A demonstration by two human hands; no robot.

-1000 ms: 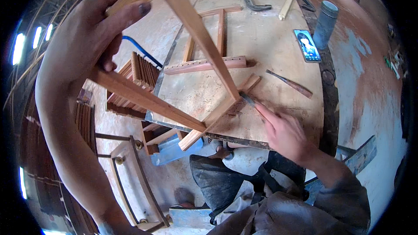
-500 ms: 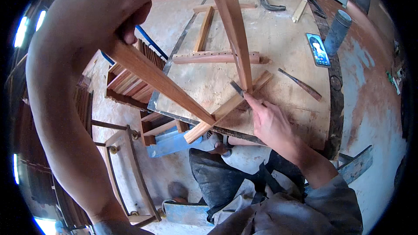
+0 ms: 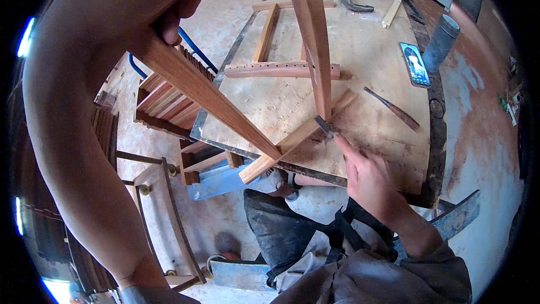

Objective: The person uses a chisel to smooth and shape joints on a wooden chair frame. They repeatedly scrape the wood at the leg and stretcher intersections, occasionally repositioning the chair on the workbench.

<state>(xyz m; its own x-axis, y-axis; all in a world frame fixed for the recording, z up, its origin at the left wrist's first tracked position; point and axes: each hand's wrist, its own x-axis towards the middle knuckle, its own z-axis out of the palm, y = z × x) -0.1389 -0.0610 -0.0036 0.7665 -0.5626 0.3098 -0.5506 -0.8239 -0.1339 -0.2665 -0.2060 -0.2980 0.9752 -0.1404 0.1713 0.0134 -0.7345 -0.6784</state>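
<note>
My left hand [image 3: 174, 0], partly cut off by the top edge, has its fingers wrapped round the upper end of a slanting wooden leg [image 3: 208, 101]. This leg and a second leg [image 3: 315, 39] meet a short wooden rail [image 3: 301, 138] at the near table edge, forming one frame. My right hand [image 3: 371, 174] is closed round a flat dark metal blade [image 3: 324, 126], with its index finger stretched along it. The blade's tip lies by the joint of the second leg and the rail. Its handle is hidden in my palm.
On the worktable [image 3: 388, 152] lie a wooden-handled chisel [image 3: 394, 110], a phone [image 3: 415, 65], a drilled rail [image 3: 281, 71] and a clamp [image 3: 351, 0]. A grey cylinder [image 3: 441, 42] stands at the right edge. Slatted wooden pieces [image 3: 169, 101] stand left of the table.
My right hand has drawn back down and to the right, taking the blade from across the rail to beside the joint. The left hand keeps its hold; the whole view has shifted slightly.
</note>
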